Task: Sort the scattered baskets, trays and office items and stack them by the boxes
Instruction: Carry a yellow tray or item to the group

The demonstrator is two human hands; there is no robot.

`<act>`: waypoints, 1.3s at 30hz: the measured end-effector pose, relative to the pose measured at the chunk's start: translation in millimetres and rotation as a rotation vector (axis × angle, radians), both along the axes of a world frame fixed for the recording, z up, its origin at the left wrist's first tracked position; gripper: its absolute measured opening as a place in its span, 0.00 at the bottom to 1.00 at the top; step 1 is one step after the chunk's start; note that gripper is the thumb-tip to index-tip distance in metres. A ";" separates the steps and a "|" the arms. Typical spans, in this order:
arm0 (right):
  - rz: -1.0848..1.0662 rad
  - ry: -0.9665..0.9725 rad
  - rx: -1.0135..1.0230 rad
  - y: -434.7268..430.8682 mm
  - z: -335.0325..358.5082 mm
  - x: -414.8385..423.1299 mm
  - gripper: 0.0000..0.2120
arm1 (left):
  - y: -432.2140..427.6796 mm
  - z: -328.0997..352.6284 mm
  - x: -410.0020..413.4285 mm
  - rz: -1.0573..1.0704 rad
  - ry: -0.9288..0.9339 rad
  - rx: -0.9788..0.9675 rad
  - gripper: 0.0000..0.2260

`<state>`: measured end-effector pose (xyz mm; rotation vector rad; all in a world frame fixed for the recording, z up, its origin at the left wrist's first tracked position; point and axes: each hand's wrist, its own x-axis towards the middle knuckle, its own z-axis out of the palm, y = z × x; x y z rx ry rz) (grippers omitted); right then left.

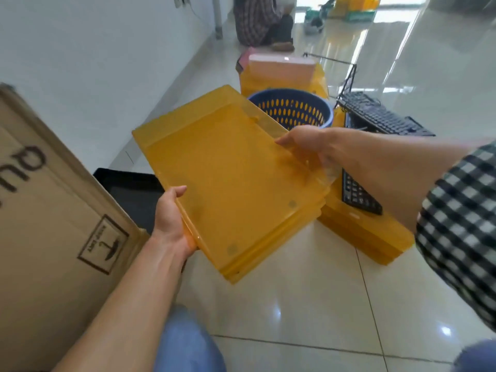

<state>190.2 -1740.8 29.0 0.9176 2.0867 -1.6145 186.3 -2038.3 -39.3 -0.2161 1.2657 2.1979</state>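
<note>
Cardboard box [48, 210]: stands just left of the left fingers, printed side toward the camera.

Nested stack of translucent yellow trays [228, 183]: held off the tiled floor, tilted, spanning from one set of fingers to the other.

Second pile of yellow trays [370, 234]: on the floor, below and right of the right fingers. A black keyboard [359, 194] lies across its top.

Blue perforated basket [292, 108]: upright, just beyond the right fingers.

Black tray [134, 189]: on the floor beyond the left fingers, next to the box.

Left hand [171, 221]: thumb on top of the near edge, fingers curled under, clamped on the stack.

Right hand [308, 146]: thumb over the far-right edge, fingers dimly visible through the plastic beneath, gripping likewise.

Progress, as judged: partway. The yellow trays are gathered into piles. The held stack is not yet set down by the box. The basket and keyboard appear unsorted.
</note>
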 end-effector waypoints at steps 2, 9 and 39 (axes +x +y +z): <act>0.028 0.056 0.098 -8.1 27.8 -19.6 0.18 | -6.0 22.3 -13.5 0.027 0.047 0.006 0.14; 0.138 0.168 0.272 -27.1 43.2 -100.9 0.28 | -17.0 43.3 -59.8 0.171 0.106 -0.077 0.14; 0.686 0.204 -0.027 -161.5 -96.5 -325.8 0.28 | -48.3 -10.1 -155.7 0.576 -0.229 -2.084 0.09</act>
